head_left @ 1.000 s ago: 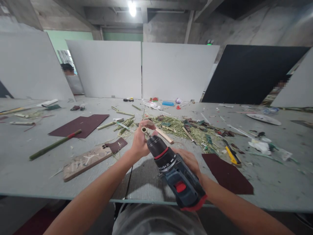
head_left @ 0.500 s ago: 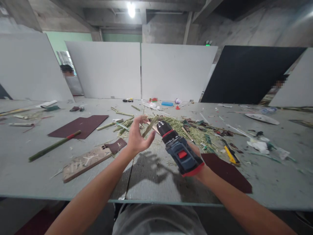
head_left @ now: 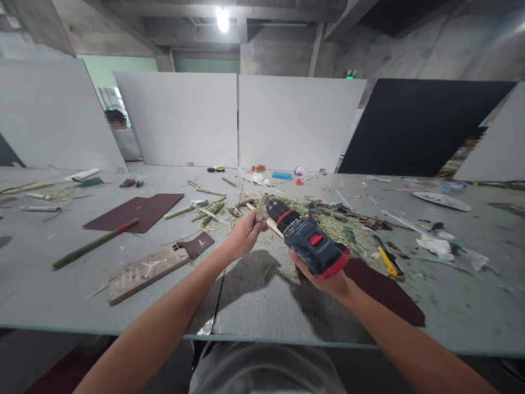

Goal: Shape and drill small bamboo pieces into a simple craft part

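My right hand (head_left: 322, 276) is wrapped round a cordless drill (head_left: 314, 241), dark blue and black with red trim. Its black chuck (head_left: 276, 210) points up and left. My left hand (head_left: 248, 234) is closed on a short piece of green plant stalk (head_left: 261, 207), held upright just left of the chuck. Whether the stalk touches the chuck I cannot tell. A thin light wooden strip (head_left: 274, 227) shows between the hands. Behind them, a heap of green shavings (head_left: 332, 221) covers part of the grey table (head_left: 246, 301).
To the left lie a phone in a patterned case (head_left: 145, 273), a long green stalk (head_left: 94, 244) and a maroon sheet (head_left: 137, 212). On the right are a yellow utility knife (head_left: 388, 258) and another maroon sheet (head_left: 383, 293). White boards (head_left: 301, 120) stand along the back.
My left hand's fingers, spread before, have closed round the stalk. The stalk now stands more upright. The drill has shifted slightly right, still in my right hand.
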A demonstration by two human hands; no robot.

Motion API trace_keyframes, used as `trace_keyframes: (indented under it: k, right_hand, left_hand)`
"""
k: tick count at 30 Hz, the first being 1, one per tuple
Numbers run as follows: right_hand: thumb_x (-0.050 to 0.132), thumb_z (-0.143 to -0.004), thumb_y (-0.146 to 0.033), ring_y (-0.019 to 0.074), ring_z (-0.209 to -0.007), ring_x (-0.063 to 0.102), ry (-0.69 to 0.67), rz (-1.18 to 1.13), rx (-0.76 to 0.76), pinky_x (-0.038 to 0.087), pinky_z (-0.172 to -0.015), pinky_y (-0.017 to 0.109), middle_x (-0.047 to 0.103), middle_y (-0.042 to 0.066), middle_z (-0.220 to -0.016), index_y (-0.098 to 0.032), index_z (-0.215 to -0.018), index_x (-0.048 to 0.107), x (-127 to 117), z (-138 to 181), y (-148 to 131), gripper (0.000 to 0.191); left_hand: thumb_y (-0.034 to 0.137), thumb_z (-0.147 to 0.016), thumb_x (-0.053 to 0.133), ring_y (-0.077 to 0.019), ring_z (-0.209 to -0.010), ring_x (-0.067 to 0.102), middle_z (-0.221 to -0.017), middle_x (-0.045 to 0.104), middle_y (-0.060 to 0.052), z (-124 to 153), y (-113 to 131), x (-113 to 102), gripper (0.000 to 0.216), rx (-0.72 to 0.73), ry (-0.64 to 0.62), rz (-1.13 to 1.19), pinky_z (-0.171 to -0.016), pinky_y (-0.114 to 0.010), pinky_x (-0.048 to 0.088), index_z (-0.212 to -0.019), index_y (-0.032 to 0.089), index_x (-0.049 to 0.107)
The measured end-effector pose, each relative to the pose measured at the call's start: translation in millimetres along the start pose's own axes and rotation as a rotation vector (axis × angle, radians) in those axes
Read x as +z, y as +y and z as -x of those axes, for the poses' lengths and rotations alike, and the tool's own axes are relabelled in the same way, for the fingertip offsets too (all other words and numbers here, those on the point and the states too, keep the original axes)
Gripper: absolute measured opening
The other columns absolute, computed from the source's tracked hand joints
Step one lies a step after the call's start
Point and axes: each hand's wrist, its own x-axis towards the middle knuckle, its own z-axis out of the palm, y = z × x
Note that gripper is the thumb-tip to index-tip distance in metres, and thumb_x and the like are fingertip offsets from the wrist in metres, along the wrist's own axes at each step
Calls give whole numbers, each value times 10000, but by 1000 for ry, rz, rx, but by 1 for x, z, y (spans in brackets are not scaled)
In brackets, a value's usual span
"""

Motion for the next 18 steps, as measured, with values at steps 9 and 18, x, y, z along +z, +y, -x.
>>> trace_keyframes:
  k: [9,18]
  right_hand:
    - [579,-865,-256,219,-738,706,74,210,-109,588,-761,374,750,32,-802,-227,-908,685,-5,-12,-6,118]
    - [568,-853,-264,248,-791,716,34,161,50,574,-827,426,760,49,-855,-244,-886,685,-5,-11,-8,123]
  left_hand:
    - [430,-973,368,-138,-628,408,-671,431,24,-1,0,10,283,-69,153,-61,-600,-271,323,-812,202,409]
    - [368,-975,355,-148,-645,416,-679,434,23,-4,-1,2,212,-144,124,-143,-628,-277,309,-836,211,392]
